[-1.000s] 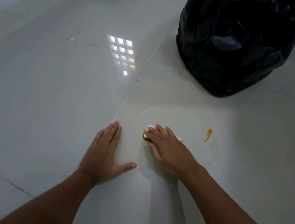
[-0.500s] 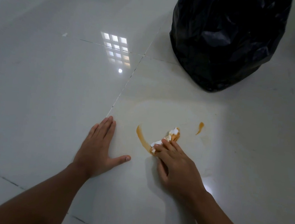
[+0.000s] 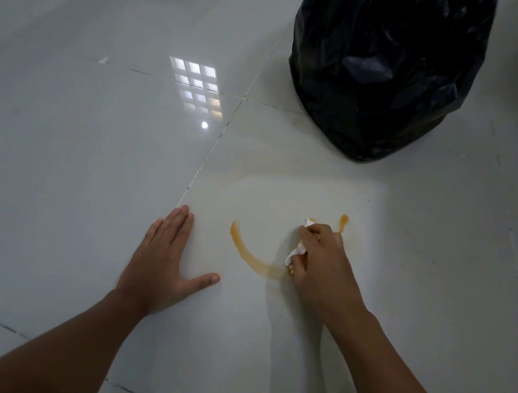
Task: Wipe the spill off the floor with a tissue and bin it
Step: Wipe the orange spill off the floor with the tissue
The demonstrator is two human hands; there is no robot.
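Landmark: the orange-brown spill (image 3: 248, 253), a curved smear on the glossy white tiled floor (image 3: 82, 156).
Left hand: the left hand (image 3: 164, 263) lay flat on the floor just left of the spill, palm down, fingers straight and close together, thumb spread out toward the smear, holding nothing.
Right hand: the right hand (image 3: 320, 264) sat at the right end of the spill, its fingers curled round the tissue and pressing it onto the floor.
Tissue: the tissue (image 3: 297, 252), white, crumpled and stained orange in places, showed at the left edge of the right hand, touching the smear's right end.
Second mark: a small orange streak (image 3: 343, 222) lay just right of the right hand's knuckles.
Bin bag: a black bin bag (image 3: 388, 66) stood on the floor beyond the spill and to its right, well apart from it.
Reflection: a bright window reflection (image 3: 197, 86) shone on the tiles beyond the spill, to its left.
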